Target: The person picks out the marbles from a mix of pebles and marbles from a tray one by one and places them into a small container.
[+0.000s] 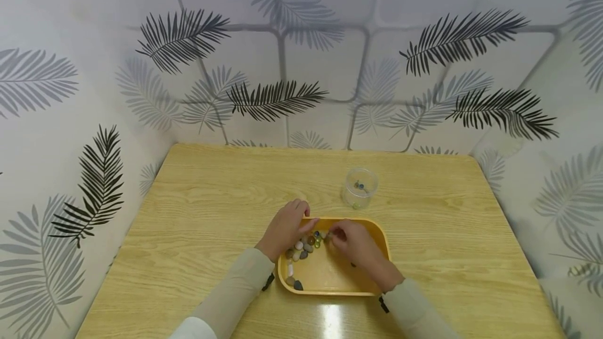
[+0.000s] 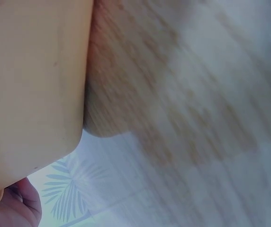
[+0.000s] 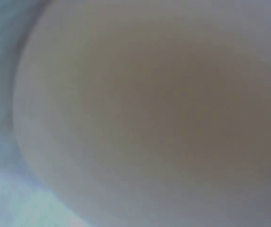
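Observation:
A yellow-orange tray [image 1: 325, 273] lies in front of me, with pebbles [image 1: 303, 251] and shiny glass marbles [image 1: 317, 244] gathered toward its left and far side. My left hand [image 1: 285, 229] grips the tray's far left corner, thumb over the rim and fingers outside. In the left wrist view, that hand [image 2: 19, 208] shows below the tray's outer wall [image 2: 31, 90]. Reaching into the tray, my right hand [image 1: 355, 245] pinches a small pebble [image 1: 327, 235] at the right end of the pile; its fingertips partly hide it. The right wrist view is a blur.
Behind the tray, slightly right, a clear round container [image 1: 360, 192] holds a few small marbles. A dark stone [image 1: 298, 285] lies in the tray's near left corner. The wooden table [image 1: 198, 198] meets a leaf-patterned wall covering [image 1: 320, 67] at the back.

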A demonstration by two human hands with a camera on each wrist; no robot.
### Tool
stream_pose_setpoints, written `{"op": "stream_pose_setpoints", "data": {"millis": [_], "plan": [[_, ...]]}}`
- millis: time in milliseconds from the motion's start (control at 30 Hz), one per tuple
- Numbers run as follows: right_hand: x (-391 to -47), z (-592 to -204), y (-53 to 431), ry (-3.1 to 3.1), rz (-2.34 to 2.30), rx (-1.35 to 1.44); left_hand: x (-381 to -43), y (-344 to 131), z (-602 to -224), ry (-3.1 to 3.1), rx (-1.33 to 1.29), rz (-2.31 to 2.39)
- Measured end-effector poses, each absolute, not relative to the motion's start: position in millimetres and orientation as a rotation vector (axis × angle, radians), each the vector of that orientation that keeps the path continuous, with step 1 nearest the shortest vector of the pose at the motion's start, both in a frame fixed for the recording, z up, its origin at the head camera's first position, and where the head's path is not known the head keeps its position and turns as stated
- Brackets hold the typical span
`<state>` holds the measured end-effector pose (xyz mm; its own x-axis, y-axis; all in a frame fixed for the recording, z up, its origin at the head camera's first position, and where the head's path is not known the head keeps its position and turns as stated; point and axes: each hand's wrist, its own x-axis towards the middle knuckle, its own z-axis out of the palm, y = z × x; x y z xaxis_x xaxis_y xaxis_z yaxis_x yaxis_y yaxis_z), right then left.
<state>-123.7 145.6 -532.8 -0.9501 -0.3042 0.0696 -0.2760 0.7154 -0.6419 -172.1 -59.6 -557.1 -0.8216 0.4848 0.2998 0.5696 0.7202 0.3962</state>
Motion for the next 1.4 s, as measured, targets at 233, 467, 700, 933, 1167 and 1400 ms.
{"op": "stream_pose_setpoints", "data": {"millis": [233, 467, 700, 933, 1167, 1400], "plan": [[-130, -517, 161, 2.929, -1.175, -0.534, -172, -58, -555, -2.754, -0.853, -0.707], [-140, -508, 179, 3.009, -1.164, -0.516, -170, -60, -556, -2.767, -0.848, -0.724], [-157, -499, 200, 3.058, -1.190, -0.446, -171, -60, -558, -2.779, -0.830, -0.714], [-173, -491, 215, 3.077, -1.189, -0.361, -170, -59, -555, -2.789, -0.832, -0.746], [-184, -497, 218, 3.091, -1.173, -0.285, -170, -59, -553, -2.791, -0.834, -0.751], [-189, -503, 214, 3.059, -1.188, -0.234, -170, -60, -555, -2.791, -0.838, -0.766]]}}
